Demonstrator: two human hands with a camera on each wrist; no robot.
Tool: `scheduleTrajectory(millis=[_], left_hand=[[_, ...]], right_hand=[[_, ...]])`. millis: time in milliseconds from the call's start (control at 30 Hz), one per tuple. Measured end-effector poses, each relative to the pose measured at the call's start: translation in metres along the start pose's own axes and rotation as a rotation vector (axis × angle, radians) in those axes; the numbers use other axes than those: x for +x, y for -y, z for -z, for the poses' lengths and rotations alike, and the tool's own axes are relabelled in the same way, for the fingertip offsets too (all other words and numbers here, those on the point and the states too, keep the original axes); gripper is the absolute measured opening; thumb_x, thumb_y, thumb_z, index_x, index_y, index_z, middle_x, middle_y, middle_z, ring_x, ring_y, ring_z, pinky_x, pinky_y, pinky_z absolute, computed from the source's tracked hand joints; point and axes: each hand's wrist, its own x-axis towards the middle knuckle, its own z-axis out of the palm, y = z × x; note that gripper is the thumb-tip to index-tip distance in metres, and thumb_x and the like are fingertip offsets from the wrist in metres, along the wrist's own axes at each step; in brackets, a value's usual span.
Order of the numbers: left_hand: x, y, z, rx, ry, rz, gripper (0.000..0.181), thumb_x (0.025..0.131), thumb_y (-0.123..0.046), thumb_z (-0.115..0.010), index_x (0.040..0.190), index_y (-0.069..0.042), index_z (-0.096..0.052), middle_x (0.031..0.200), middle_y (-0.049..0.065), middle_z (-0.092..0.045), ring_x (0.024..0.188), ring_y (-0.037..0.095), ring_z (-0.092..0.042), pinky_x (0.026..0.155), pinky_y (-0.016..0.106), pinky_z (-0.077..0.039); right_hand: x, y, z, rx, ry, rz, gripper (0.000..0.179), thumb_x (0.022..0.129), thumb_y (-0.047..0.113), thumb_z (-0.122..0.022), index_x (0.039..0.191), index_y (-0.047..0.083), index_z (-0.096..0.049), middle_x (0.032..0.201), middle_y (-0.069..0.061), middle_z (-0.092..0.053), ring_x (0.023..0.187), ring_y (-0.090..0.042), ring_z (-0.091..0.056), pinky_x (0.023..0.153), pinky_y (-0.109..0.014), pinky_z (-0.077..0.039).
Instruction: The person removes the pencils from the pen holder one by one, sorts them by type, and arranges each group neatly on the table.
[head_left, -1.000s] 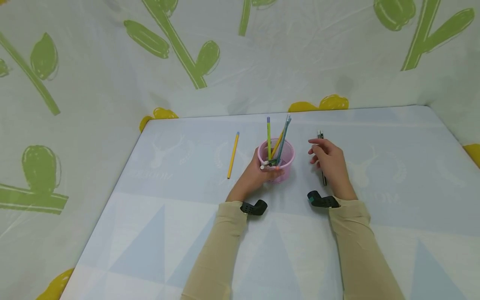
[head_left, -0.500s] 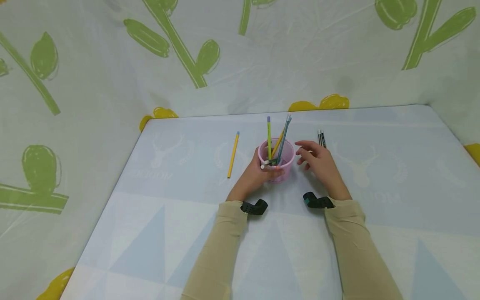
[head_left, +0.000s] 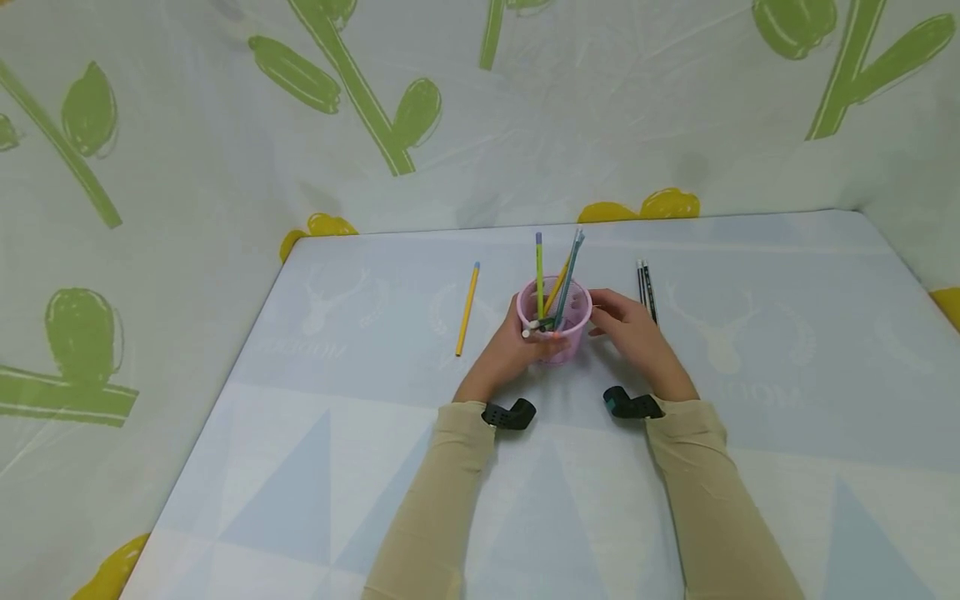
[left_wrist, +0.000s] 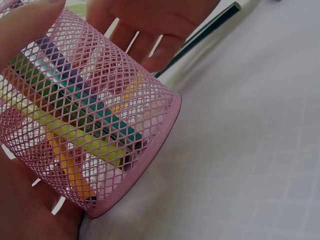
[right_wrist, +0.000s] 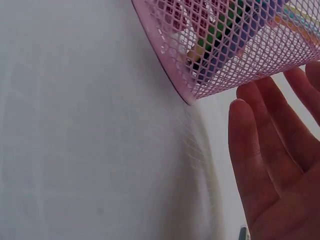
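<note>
A pink mesh pencil cup [head_left: 572, 340] stands on the table with several pencils [head_left: 540, 275] in it, among them green, yellow and teal ones. My left hand [head_left: 504, 354] grips the cup round its left and near side, thumb across the front. On the other side, my right hand [head_left: 637, 340] reaches its fingertips to the cup's right wall. In the right wrist view those fingers [right_wrist: 245, 135] are extended and only slightly bent beside the mesh [right_wrist: 235, 75]; whether they press on it I cannot tell.
Left of the cup a yellow pencil [head_left: 468, 308] lies on the table [head_left: 360, 333]. Two dark pencils [head_left: 647, 287] lie just behind my right hand, which partly hides them. A patterned cloth wall [head_left: 495, 133] rises past the table's far edge.
My right hand has moved left from above the dark pencils to the cup's right side. The left hand and the cup have stayed in place.
</note>
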Motion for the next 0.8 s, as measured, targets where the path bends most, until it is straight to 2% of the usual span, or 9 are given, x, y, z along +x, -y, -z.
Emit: scheduleTrajectory(millis=[267,533,700,800], left_hand=[[0.0,0.0,0.0,0.007,-0.004,-0.008,0.089,0.063,-0.047,-0.076,0.132,-0.043,-0.019,0.132,-0.014,-0.036,0.12,0.011,-0.034,0.099,0.047,-0.026],[-0.001,0.001,-0.001,0.004,-0.014,-0.004,0.089,0.063,-0.046,-0.076,0.133,-0.041,-0.02,0.131,-0.015,-0.037,0.12,0.011,-0.034,0.099,0.046,-0.026],[-0.002,0.0,-0.001,0.015,-0.016,0.001,0.091,0.062,-0.047,-0.077,0.133,-0.044,-0.019,0.132,-0.015,-0.036,0.121,0.011,-0.033,0.099,0.046,-0.025],[-0.001,-0.001,-0.001,0.021,-0.021,0.0,0.093,0.061,-0.049,-0.076,0.133,-0.044,-0.019,0.133,-0.014,-0.035,0.12,0.01,-0.033,0.1,0.045,-0.026]], right_hand=[[0.0,0.0,-0.002,0.037,0.021,-0.005,0.046,0.09,0.042,-0.046,0.129,0.017,-0.047,0.129,-0.003,-0.047,0.113,-0.021,-0.046,0.096,-0.045,-0.034],[0.001,-0.001,-0.01,0.146,0.055,0.032,0.044,0.097,0.033,-0.034,0.134,0.011,-0.041,0.134,-0.006,-0.042,0.122,-0.021,-0.039,0.096,-0.042,-0.034],[0.001,0.001,-0.015,0.196,0.034,0.044,0.051,0.095,0.044,-0.029,0.134,0.012,-0.042,0.133,-0.005,-0.043,0.121,-0.019,-0.038,0.099,-0.041,-0.03],[0.001,0.006,-0.02,0.24,0.01,0.017,0.057,0.092,0.053,-0.026,0.132,0.015,-0.043,0.13,-0.003,-0.044,0.121,-0.017,-0.036,0.102,-0.041,-0.024]])
